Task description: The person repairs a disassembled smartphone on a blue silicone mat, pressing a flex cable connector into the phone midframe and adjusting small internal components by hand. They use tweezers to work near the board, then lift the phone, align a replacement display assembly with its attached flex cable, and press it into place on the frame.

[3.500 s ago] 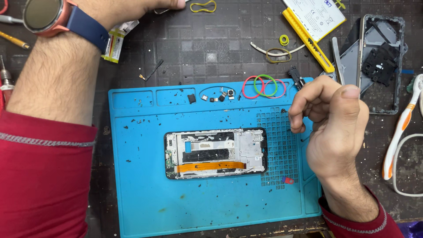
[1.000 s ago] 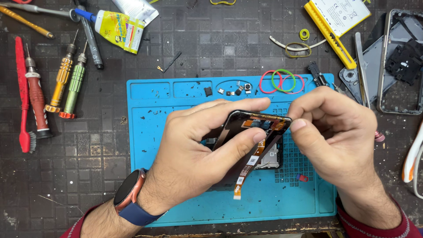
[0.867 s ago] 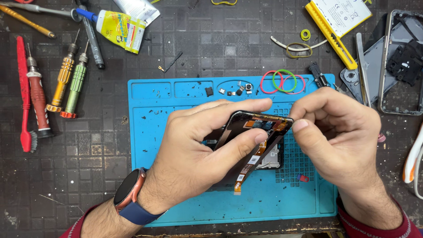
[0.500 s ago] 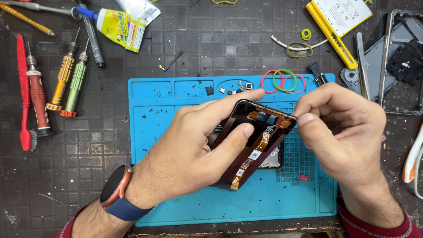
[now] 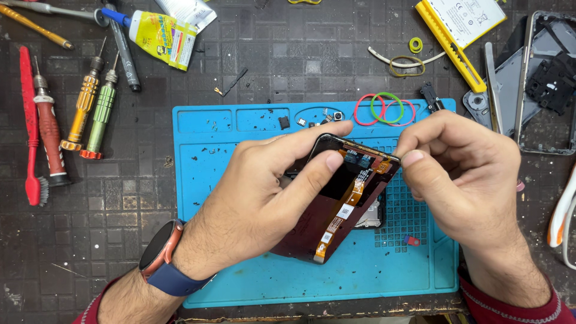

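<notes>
Blue silicone makes up the repair mat (image 5: 240, 282) over which a dark phone screen panel (image 5: 336, 210) is held, tilted, its back side turned up toward the camera. An orange flex cable (image 5: 343, 210) runs along that back, from the top edge down to the lower corner. The panel is gripped by the left hand (image 5: 264, 204): the thumb is pressed on the panel's back near its top and the fingers are wrapped along the far edge. A watch with a dark blue strap (image 5: 162, 264) is worn on that wrist. The right hand (image 5: 468, 180) is closed into a pinch at the panel's upper right corner, thumb and forefinger touching the edge; whether something small is held between them cannot be told, since the fingertips cover the spot. Beneath the panel, a pale phone frame (image 5: 369, 217) lies on the mat, mostly hidden.

At the top of the mat, red and green rubber bands (image 5: 384, 109) and a few small dark parts (image 5: 312, 120) are seen in the moulded trays. A small red piece (image 5: 411, 241) lies on the mat's gridded area, below the right hand. To the left, on the dark work surface, a red brush (image 5: 30, 120), three screwdrivers (image 5: 90, 108) and a yellow glue tube (image 5: 162, 37) are laid out. At upper right, a yellow pry tool (image 5: 450, 42) and an opened phone housing (image 5: 549, 84) are found.
</notes>
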Available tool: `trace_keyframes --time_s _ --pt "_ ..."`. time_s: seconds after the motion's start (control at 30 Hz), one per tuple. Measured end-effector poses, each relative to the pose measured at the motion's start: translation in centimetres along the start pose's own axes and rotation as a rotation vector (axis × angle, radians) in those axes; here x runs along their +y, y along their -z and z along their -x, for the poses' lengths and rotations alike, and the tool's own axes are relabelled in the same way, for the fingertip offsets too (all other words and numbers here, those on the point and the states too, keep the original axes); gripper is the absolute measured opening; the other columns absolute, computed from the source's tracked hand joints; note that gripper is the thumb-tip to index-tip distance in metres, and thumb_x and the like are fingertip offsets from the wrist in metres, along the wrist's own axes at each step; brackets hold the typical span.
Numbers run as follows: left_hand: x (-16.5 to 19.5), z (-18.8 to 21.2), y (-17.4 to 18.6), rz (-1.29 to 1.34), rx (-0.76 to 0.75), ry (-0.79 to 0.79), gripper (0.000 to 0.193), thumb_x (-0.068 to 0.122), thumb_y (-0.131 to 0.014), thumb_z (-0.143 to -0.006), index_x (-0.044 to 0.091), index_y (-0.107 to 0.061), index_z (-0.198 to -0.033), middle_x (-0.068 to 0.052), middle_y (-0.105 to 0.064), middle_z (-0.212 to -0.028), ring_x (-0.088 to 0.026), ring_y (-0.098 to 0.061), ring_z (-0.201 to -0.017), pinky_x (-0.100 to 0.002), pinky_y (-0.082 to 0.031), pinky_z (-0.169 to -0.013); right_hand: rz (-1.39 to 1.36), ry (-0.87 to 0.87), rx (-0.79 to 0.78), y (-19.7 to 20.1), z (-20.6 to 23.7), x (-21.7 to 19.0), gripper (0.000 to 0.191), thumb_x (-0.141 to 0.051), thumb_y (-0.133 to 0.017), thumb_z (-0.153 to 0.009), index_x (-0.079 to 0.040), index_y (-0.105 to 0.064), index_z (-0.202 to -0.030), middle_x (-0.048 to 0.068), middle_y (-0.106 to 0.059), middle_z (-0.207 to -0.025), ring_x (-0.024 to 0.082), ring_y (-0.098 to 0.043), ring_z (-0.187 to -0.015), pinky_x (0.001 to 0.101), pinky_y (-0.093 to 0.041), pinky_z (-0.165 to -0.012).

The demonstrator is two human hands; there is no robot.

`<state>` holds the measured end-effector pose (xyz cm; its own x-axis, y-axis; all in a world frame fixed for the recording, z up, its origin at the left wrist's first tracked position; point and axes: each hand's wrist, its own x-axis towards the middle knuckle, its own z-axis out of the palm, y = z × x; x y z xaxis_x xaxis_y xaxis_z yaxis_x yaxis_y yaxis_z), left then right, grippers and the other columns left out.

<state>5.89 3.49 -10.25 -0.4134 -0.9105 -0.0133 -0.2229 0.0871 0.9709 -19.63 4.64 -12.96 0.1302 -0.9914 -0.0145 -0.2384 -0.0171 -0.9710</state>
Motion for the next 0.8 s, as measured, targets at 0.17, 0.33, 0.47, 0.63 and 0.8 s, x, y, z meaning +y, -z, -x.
trace_keyframes --time_s 0.17,0.33,0.47,0.63,0.8 --pt "-0.2 0.0 -0.2 0.032 0.040 0.032 0.035 0.026 -0.056 -0.107 0.005 -0.069 -0.132 -0.007 -0.082 -0.094 -0.008 -0.074 -0.082 -0.026 -0.061 -0.072 -0.055 0.008 -0.054 0.1 -0.1 0.3 0.006 -0.005 -0.064 -0.101 0.001 -0.064 -0.102 -0.002 -0.062 -0.075 0.000 -0.052 -0.066 0.0168 -0.039 -0.057" --pt "-0.3 0.0 -0.1 0.049 0.075 0.009 0.030 0.025 -0.057 -0.107 0.005 -0.074 -0.122 -0.006 -0.081 -0.092 -0.007 -0.075 -0.080 -0.025 -0.060 -0.068 -0.016 -0.012 -0.168 0.0 -0.3 0.3 0.012 -0.007 -0.069 -0.096 -0.001 -0.061 -0.103 -0.002 -0.064 -0.085 0.000 -0.054 -0.073 0.0169 -0.042 -0.062" --pt "-0.4 0.0 0.0 0.005 0.124 -0.029 0.028 0.023 -0.058 -0.107 0.003 -0.076 -0.111 -0.006 -0.077 -0.085 -0.010 -0.070 -0.075 -0.027 -0.055 -0.065 -0.021 -0.006 -0.178 -0.3 -0.2 0.3 0.012 -0.007 -0.068 -0.096 -0.001 -0.061 -0.103 -0.001 -0.067 -0.086 0.001 -0.057 -0.075 0.0176 -0.045 -0.064" --pt "-0.6 0.2 0.1 -0.017 0.163 -0.034 0.029 0.022 -0.058 -0.108 -0.003 -0.070 -0.100 -0.006 -0.067 -0.077 -0.011 -0.059 -0.069 -0.030 -0.050 -0.062 -0.008 0.041 -0.182 -0.5 -0.3 0.1 0.011 -0.007 -0.068 -0.098 -0.001 -0.063 -0.106 -0.001 -0.066 -0.087 0.002 -0.057 -0.076 0.0184 -0.045 -0.067" --pt "-1.2 0.4 -0.1 -0.022 0.191 -0.012 0.033 0.023 -0.055 -0.109 -0.004 -0.066 -0.094 -0.002 -0.063 -0.073 -0.007 -0.054 -0.068 -0.029 -0.046 -0.058 0.009 -0.007 -0.179 -0.6 -0.4 -0.1 0.013 -0.008 -0.066 -0.098 -0.001 -0.064 -0.108 -0.002 -0.066 -0.085 0.001 -0.056 -0.074 0.0185 -0.045 -0.064"
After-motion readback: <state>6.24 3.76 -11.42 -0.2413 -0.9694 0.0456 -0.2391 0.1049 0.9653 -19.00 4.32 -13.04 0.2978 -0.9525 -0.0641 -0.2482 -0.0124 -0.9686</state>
